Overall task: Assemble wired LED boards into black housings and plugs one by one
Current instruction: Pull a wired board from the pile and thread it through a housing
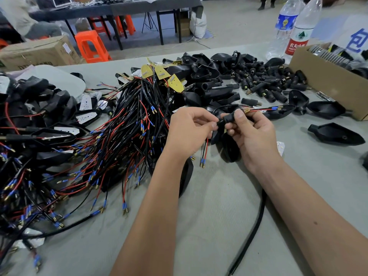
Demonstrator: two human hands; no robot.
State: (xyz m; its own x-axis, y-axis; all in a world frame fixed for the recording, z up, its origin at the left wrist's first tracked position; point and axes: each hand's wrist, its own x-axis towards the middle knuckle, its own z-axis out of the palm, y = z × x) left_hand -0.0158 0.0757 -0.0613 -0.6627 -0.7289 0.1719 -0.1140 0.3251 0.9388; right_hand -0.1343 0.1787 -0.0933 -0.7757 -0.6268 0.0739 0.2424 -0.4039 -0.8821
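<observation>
Pinching a plug [231,117] in my right hand [253,134], I'm gripping its wire [206,148] with my left hand [187,134] mid-table [219,206]; a housing [229,148] is sitting half hidden beneath both.

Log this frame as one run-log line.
left hand: pinches wire | right hand: grips black plug | wire through plug, red lead out far end | empty housings on table, right

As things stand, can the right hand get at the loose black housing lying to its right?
Probably not right away: the right hand grips a black plug. The loose black housing lies alone on bare table, so the path looks free once the hand lets go.
</observation>
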